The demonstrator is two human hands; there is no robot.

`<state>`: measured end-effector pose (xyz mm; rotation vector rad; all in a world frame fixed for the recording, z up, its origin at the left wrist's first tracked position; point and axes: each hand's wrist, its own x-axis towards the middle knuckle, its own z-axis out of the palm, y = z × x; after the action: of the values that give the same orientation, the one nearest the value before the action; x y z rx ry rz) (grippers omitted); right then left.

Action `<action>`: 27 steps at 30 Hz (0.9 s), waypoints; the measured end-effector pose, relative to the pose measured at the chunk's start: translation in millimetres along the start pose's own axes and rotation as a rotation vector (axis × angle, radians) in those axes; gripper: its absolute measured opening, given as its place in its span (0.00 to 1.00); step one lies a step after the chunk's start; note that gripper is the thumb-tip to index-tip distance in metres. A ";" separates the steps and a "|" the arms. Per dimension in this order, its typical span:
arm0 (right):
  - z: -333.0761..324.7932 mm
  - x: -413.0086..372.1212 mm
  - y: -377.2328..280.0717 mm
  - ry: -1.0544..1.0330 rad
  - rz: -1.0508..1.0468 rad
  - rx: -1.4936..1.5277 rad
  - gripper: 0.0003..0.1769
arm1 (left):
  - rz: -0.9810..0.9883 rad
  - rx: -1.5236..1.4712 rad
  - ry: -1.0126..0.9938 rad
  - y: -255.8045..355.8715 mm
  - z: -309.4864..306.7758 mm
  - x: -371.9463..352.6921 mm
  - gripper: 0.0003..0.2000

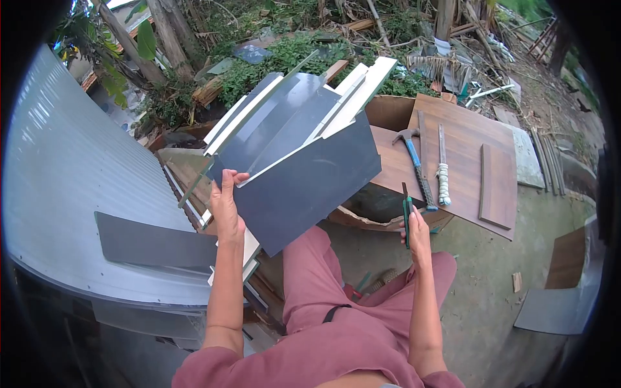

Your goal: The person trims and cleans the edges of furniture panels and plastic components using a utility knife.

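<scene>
My left hand (226, 210) grips the left edge of a dark grey flat panel (310, 187), thumb and fingers closed around it. The panel is tilted above my lap, one corner pointing down by my knee. Behind it lies a pile of dark boards and white-edged strips (278, 116), partly hidden by the panel. In my right hand (418, 236) is a green and black utility knife (407, 223), held upright with its blade pointing up. The knife is apart from the panel, to its right.
On a brown wood-grain board (453, 123) lie a claw hammer (414, 155), a tool with a rope-wrapped handle (443, 184) and a short wood strip (495, 187). A corrugated metal sheet (84, 168) stands at left, bearing a grey panel piece (155, 242). More panels (556, 310) lie right.
</scene>
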<state>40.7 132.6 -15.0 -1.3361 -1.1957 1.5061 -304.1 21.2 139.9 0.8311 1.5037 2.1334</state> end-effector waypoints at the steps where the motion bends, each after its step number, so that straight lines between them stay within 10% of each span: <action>1: -10.8 -14.0 0.0 -0.015 -0.012 0.030 0.25 | -0.046 -0.047 0.080 -8.9 -17.6 8.0 0.16; 14: -47.6 -147.8 9.5 -0.020 0.133 0.252 0.25 | 0.141 -0.285 0.242 -134.3 -80.8 234.2 0.26; 27: -3.1 -153.8 24.4 -0.153 0.295 0.226 0.27 | -0.157 -0.208 0.325 -197.0 -80.4 288.7 0.34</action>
<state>66.7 -20.1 0.9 -1.3031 -0.9128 1.9214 -575.4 212.4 4.0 0.2939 1.4067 2.3343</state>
